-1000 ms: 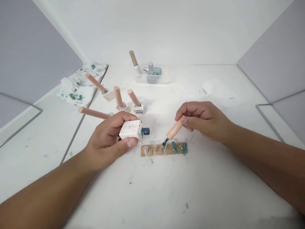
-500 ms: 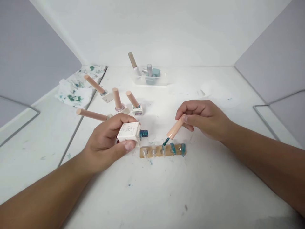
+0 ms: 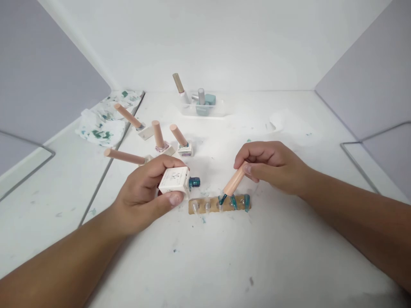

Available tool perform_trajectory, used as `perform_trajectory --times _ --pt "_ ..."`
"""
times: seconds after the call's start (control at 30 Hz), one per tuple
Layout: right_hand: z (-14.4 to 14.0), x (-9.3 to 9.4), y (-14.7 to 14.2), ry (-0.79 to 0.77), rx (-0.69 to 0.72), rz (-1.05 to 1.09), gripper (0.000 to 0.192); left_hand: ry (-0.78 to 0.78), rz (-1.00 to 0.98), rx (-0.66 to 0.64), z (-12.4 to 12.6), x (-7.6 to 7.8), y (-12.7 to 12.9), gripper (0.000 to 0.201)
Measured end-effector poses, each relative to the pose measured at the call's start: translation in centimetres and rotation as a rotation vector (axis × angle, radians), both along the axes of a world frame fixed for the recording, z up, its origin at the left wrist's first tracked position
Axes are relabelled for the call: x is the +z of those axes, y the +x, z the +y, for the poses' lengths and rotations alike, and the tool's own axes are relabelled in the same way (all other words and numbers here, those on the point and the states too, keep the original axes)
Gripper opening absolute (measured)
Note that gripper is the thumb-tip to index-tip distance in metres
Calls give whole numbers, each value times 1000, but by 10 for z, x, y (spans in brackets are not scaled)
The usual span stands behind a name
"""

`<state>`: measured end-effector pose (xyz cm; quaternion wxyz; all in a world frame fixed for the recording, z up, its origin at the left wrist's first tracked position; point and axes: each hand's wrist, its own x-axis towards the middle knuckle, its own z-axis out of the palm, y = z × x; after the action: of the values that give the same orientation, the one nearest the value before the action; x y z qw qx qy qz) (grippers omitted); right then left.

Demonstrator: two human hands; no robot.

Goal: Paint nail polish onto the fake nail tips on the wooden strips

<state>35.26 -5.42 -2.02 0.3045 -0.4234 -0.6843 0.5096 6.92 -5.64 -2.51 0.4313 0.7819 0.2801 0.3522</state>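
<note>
Now the right hand (image 3: 272, 164) has lowered its brush cap (image 3: 233, 183) onto the middle nail tip (image 3: 221, 201), while the left hand (image 3: 146, 190) grips the open bottle (image 3: 176, 179).

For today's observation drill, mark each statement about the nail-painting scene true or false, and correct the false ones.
1. The left hand holds an open white bottle. True.
2. The right hand holds a metal file. False: it holds a peach-handled brush.
3. The brush tip is at the false nails on the strip. True.
4. All nails on the strip are teal. False: only the right-hand ones are; the left ones are clear.
5. The paper towel is spotless. False: it has green stains.
</note>
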Motion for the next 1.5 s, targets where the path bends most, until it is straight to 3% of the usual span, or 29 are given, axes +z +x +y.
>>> perform_trajectory --times 0.6,1.5 --pt "7 -10 8 38 114 92 27 -20 -22 -24 -1 1 0 20" --pt "13 -11 8 26 68 156 26 75 -30 -35 0 5 6 23"
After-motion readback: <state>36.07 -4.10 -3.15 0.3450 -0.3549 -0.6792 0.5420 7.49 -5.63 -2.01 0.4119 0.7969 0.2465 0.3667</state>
